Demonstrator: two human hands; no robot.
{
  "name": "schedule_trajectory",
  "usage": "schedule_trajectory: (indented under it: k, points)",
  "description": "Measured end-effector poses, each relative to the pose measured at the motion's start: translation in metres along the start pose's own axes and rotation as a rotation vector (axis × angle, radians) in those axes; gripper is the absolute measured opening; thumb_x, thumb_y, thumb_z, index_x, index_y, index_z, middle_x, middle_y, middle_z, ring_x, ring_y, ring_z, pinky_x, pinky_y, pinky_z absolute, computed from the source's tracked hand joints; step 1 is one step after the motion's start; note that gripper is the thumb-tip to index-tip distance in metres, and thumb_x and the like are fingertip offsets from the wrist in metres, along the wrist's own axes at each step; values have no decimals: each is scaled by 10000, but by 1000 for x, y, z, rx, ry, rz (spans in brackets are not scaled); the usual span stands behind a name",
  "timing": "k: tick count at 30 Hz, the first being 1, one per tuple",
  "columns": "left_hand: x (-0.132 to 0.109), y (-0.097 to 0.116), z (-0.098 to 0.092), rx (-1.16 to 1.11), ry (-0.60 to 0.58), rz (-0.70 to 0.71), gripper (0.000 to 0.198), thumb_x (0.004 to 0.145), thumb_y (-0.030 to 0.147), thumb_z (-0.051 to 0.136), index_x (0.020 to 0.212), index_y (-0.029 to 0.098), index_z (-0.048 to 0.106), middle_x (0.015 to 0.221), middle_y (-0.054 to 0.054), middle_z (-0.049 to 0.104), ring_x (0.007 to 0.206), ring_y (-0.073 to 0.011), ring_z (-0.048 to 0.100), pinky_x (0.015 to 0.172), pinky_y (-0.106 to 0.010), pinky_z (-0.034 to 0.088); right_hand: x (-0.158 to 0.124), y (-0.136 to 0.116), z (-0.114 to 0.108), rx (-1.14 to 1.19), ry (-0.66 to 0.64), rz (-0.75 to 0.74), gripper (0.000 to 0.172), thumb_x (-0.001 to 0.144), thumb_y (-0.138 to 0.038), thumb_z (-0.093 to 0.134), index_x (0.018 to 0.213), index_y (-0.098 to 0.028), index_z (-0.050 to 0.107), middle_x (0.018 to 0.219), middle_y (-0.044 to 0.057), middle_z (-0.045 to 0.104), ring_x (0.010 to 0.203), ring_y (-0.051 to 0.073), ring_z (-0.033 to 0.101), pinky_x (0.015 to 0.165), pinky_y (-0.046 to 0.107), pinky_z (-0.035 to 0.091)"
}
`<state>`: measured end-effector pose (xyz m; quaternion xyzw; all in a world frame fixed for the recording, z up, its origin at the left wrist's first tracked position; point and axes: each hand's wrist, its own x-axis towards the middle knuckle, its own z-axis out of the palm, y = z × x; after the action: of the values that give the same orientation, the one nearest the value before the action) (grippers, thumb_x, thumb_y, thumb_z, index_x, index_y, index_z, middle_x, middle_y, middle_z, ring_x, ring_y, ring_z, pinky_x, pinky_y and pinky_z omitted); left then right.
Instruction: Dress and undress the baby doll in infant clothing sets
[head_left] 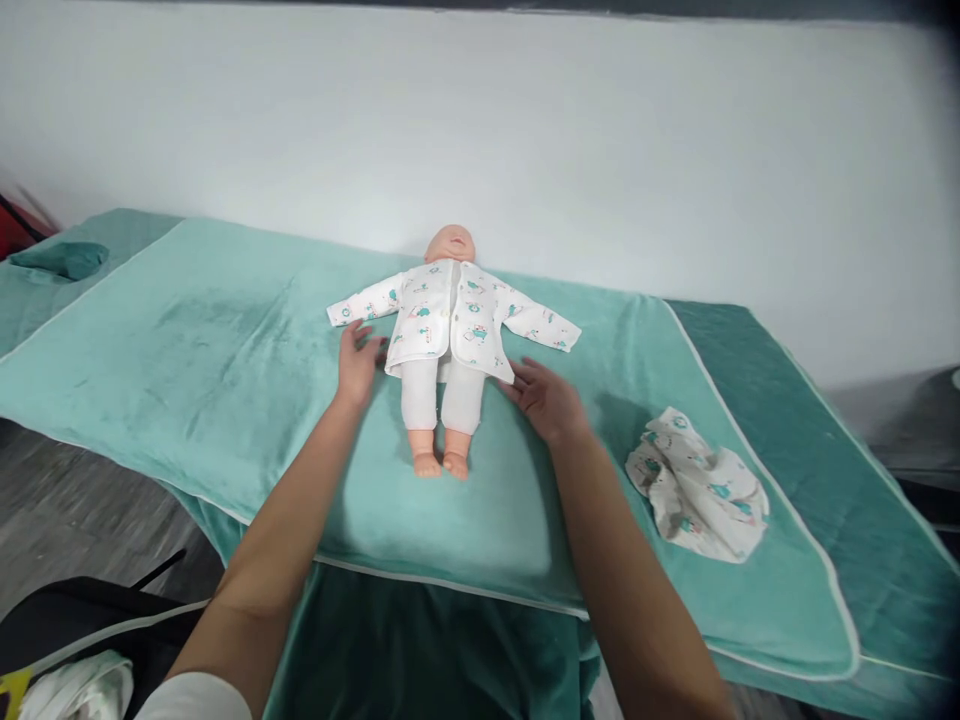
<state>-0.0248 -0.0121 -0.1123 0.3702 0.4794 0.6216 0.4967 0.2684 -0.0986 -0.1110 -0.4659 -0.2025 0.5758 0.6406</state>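
Jacket [474,318], white with small green prints, lay on the doll [452,243], its lower corner meeting the fingertips of the right hand [551,400]. With the jacket as the dial's centre and twelve at the wall, that hand stood at four o'clock. Its fingers stretched forward with slight gaps, and contact with the hem could not be told for certain. At eight o'clock the left hand [360,362] rested its loosely curved fingers wide, thumb apart, just beside the jacket's side and below one sleeve, clasping nothing visible.

The sleeves spread outward, towards nine and three o'clock, and the two front edges ran side by side down to rounded corners. The doll lay on its back, head at twelve, white trousers [461,398] and bare feet at six.

Farther out at four o'clock, well apart from the doll, a crumpled printed cloth [705,495] sat on the pale green cover [225,340], near the white edging. Darker green fabric [739,350] showed beyond that edging at three o'clock, and deep green cloth [435,640] hung at six. A green-lined hollow [64,260] appeared at nine, grey floor [45,490] and a black object [67,605] towards eight. Plain white wall [480,120] rose behind everything at twelve.
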Motion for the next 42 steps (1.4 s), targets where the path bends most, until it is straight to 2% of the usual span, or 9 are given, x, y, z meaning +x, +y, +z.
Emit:
schedule_trajectory:
  k: [7, 14, 20, 24, 28, 31, 34, 37, 42]
  points:
    - [35, 18, -39, -467, 15, -174, 650, 877, 107, 604, 1445, 342, 395, 1524, -56, 521, 1243, -185, 649, 1112, -424, 573, 70, -29, -30, 124, 124, -152, 158, 876, -159, 478, 987, -202, 581, 1249, 138, 656, 1159, 180, 711, 1042, 387, 613]
    - [48, 17, -54, -437, -47, -148, 252, 894, 151, 638, 1119, 260, 607, 1604, -10, 487, 1332, -177, 595, 1182, -387, 516, 115, -35, -52, 145, 218, -376, 141, 819, -121, 483, 891, -242, 498, 1138, 63, 637, 1079, 118, 679, 1121, 325, 540]
    - [54, 14, -54, -413, -64, -115, 271, 870, 162, 663, 1121, 256, 625, 1553, -29, 542, 1435, -186, 534, 1211, -427, 471, 120, -34, -65, -17, 336, -519, 219, 772, -238, 518, 982, -275, 467, 1271, 65, 547, 1262, 145, 611, 1123, 397, 535]
    - [53, 14, -54, -410, -44, -89, 292, 846, 158, 666, 1118, 264, 655, 1603, -13, 489, 1452, -202, 521, 1220, -425, 459, 92, -20, -56, -197, 447, -635, 454, 742, -310, 553, 1188, -286, 473, 1447, 97, 464, 1419, 211, 507, 1208, 520, 437]
    - [50, 11, -54, -350, 13, -51, 406, 811, 122, 643, 1188, 271, 672, 1625, -10, 471, 1456, -191, 512, 1246, -388, 421, 20, -4, -42, -454, 465, -709, 555, 724, -250, 634, 1268, -243, 523, 1536, 133, 483, 1491, 262, 444, 1260, 553, 337]
    - [47, 6, -54, -151, 46, 27, 435, 774, 97, 650, 1176, 255, 697, 1588, -26, 520, 1513, -213, 443, 1309, -419, 315, -46, -2, -44, -1012, 345, -884, 464, 848, -231, 577, 1311, -249, 551, 1635, 131, 419, 1554, 260, 360, 1271, 595, 274]
    - [40, 2, -54, 159, -42, 179, 383, 698, 49, 676, 1046, 196, 737, 1626, -82, 472, 1595, -271, 306, 1364, -449, 130, -98, -9, -62, -1398, 450, -952, 452, 873, -222, 575, 1325, -232, 559, 1659, 164, 394, 1597, 329, 266, 1261, 703, 132]
    - [31, 1, -59, 410, -132, 307, 289, 668, 34, 678, 929, 145, 730, 1661, -160, 403, 1620, -325, 233, 1370, -462, 57, -126, -24, -92, -1539, 664, -866, 586, 824, -258, 645, 1396, -216, 526, 1674, 223, 346, 1587, 435, 237, 1216, 775, 62]
    - [9, 6, -73, 712, -178, 386, 279, 777, 109, 616, 1033, 128, 723, 1605, -187, 477, 1573, -347, 334, 1341, -558, 158, -137, -59, -129, -1507, 806, -453, 492, 764, -302, 655, 1248, -216, 633, 1284, 283, 648, 1250, 522, 591, 1001, 769, 390]
